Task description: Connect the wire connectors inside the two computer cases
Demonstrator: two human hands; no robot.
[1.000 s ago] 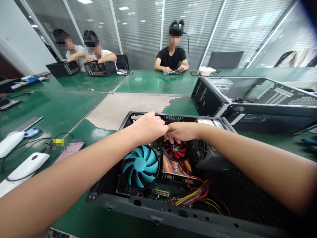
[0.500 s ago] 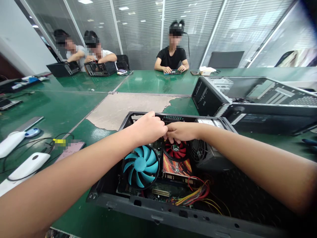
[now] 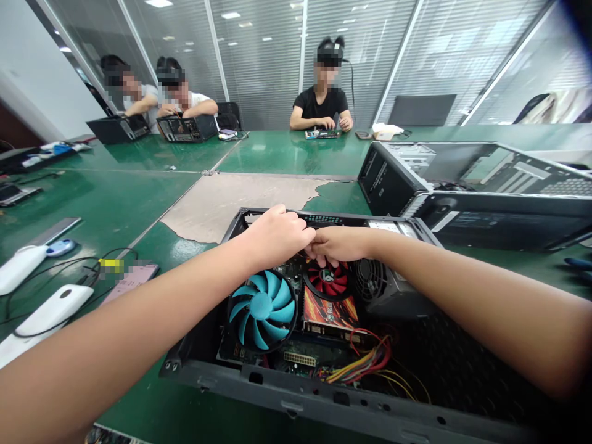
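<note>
Left hand point(image 3: 280, 233) and right hand point(image 3: 342, 244), fingers curled, meet over the red fan's point(image 3: 328, 282) far edge inside the open case point(image 3: 319, 392) — grip, if any, hidden — so slipping fingertips could strike its blades.

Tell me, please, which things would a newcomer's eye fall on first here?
The large turquoise fan stands out first, at the left inside the open black computer case. To its right is a smaller red fan, partly hidden by the right hand, which has the left hand close beside it. Nearer the viewer, coloured wires lie in a loose bundle.
</note>
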